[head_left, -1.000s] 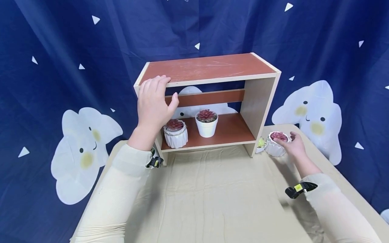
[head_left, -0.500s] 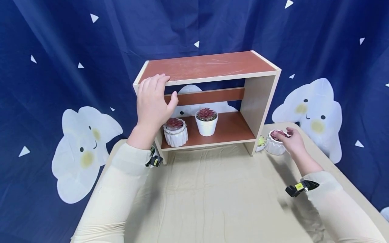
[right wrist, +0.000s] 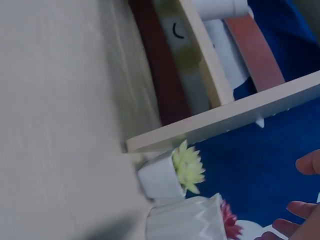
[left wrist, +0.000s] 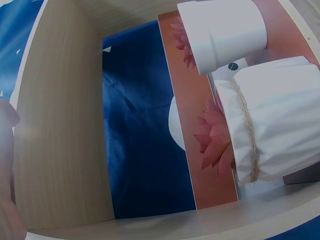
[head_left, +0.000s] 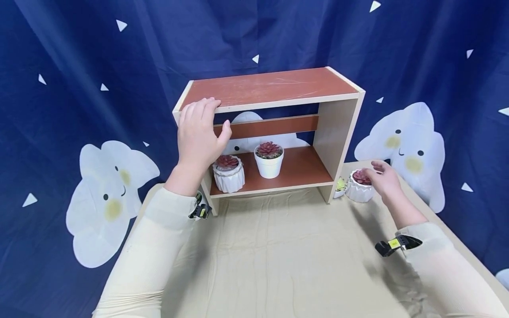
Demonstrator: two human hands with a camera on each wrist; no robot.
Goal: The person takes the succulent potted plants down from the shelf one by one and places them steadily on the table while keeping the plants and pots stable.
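My left hand (head_left: 199, 137) rests on the top left corner of a small wooden shelf (head_left: 274, 86), thumb spread along the front. On its lower board stand two red succulents: a ribbed white pot (head_left: 229, 180) at the left, with twine round it in the left wrist view, and a smooth white pot (head_left: 269, 168) near the middle. My right hand (head_left: 385, 179) hovers at another ribbed white pot (right wrist: 187, 220) with a red succulent, right of the shelf. Its fingers (right wrist: 287, 227) are spread, with nothing between them. A small pot (right wrist: 162, 177) with a yellow-green succulent (right wrist: 189, 167) stands beside that one.
A beige cloth (head_left: 270, 251) covers the table, whose right edge runs past the right arm. Behind hangs a blue curtain (head_left: 222, 39) with clouds and white triangles. The shelf's right side panel (head_left: 338, 137) stands between its inside and the outer pots.
My right hand has drawn back a little to the right, off the red succulent it was over, uncovering more of it. The left hand stays on the shelf corner.
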